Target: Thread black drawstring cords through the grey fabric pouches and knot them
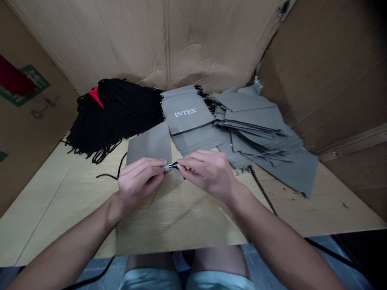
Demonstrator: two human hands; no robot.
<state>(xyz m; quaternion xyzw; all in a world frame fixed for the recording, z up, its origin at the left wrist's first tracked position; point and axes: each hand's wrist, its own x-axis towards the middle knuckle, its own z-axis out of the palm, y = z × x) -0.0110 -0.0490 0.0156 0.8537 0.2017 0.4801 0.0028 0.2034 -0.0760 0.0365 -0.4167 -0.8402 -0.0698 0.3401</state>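
My left hand (140,175) is closed on the near edge of a grey pouch (150,143), pinching it at its right corner. From behind this hand a black cord (109,175) trails out to the left over the tabletop. Thumb and fingers of my right hand (208,171) are closed on a small dark tool with a shiny edge (173,165). Its tip meets the pouch's corner by my left fingertips. Whether the cord runs inside the pouch's hem is hidden by my hands.
Behind my left hand lies a big bundle of black cords (117,112) with a red tie (96,96). A stack of grey INTEX pouches (187,121) is at the middle, with a fanned pile of grey pouches (256,125) at right. Cardboard walls (121,40) enclose the wooden table (169,225).
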